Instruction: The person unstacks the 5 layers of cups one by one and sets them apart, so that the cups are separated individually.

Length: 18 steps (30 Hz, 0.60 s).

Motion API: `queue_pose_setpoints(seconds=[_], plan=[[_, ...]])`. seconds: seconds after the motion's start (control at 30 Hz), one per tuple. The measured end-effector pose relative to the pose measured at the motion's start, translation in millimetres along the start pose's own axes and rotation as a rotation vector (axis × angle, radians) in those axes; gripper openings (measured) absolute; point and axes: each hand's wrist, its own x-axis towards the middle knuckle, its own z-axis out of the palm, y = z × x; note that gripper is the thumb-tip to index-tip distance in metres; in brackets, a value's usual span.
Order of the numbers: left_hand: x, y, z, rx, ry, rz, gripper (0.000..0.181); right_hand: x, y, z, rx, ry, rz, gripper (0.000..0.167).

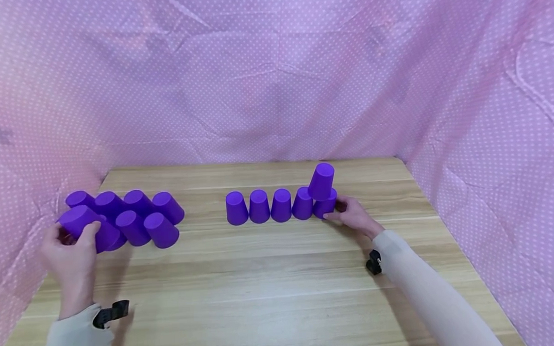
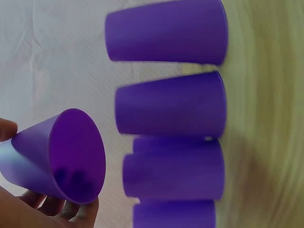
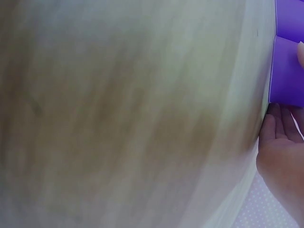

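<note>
At the left in the head view, my left hand (image 1: 73,254) grips a purple plastic cup (image 1: 81,223) between thumb and fingers. That cup is tilted and raised off the table; its open mouth (image 2: 78,152) shows in the left wrist view. Beside it stand several upside-down purple cups (image 1: 162,229) in two rows. My right hand (image 1: 350,215) holds the rightmost cup (image 1: 324,210) of a separate row, thumb in front and fingers at its right side. One upside-down cup (image 1: 321,181) rests above the two rightmost cups of that row.
The row's other upside-down cups (image 1: 259,207) stand side by side at the middle of the wooden table (image 1: 245,288). Pink dotted cloth (image 1: 273,90) hangs behind the table and along both sides.
</note>
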Motion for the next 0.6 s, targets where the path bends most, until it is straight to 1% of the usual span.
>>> queue_pose_setpoints(seconds=[0.1, 0.2, 0.3, 0.37, 0.4, 0.47, 0.53, 0.6], plan=[[3.7, -5.7, -7.4, -0.082, 0.009, -0.063, 0.031, -0.2, 0, 0, 0.011, -0.009, 0.004, 0.055], [7.2, -10.4, -14.7, -0.086, 0.018, -0.103, 0.035, 0.2, 3, -1, 0.018, -0.014, 0.016, 0.057], [12.2, -14.3, -22.5, -0.127, 0.022, -0.194, 0.044, -0.2, 2, -2, 0.023, -0.018, 0.01, 0.058], [15.9, -17.4, -27.6, -0.156, 0.018, -0.256, 0.05, -3.0, -5, -2, 0.026, -0.028, 0.018, 0.058], [17.4, -19.2, -30.1, -0.164, 0.01, -0.298, 0.053, -5.0, -10, -2, 0.025, -0.029, 0.023, 0.057], [21.4, -24.7, -34.2, -0.127, -0.016, -0.368, 0.063, -9.1, -21, -2, 0.025, -0.035, 0.027, 0.056], [24.7, -30.3, -37.6, -0.039, -0.046, -0.411, 0.069, -13.3, -30, -3, 0.018, -0.04, 0.035, 0.056], [28.0, -35.6, -40.6, 0.07, -0.076, -0.44, 0.072, -15.6, -33, -2, 0.012, -0.038, 0.037, 0.056]])
